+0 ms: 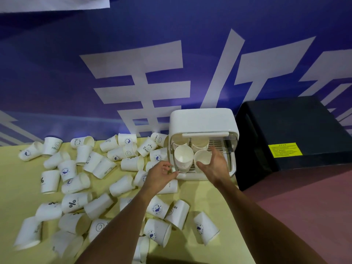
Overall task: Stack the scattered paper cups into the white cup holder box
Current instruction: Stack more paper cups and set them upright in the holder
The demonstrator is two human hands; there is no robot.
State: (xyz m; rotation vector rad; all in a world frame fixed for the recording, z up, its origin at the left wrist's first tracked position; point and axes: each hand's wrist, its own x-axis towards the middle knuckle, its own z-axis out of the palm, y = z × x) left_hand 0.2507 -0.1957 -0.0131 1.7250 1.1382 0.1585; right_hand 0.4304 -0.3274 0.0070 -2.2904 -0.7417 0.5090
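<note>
The white cup holder box stands at the back right of the yellow table, its clear front lid raised. Inside it are several stacks of white paper cups, the front left stack the tallest. My right hand holds a paper cup at the box's front right slot, thumb under its rim. Curled loosely, my left hand touches the box's lower left front corner with thumb and fingertips. Many printed paper cups lie on their sides across the table to the left and in front.
A black box with a yellow label stands right of the holder on a reddish floor. A blue wall banner with white characters runs behind the table. Loose cups also lie under my forearms near the table's front edge.
</note>
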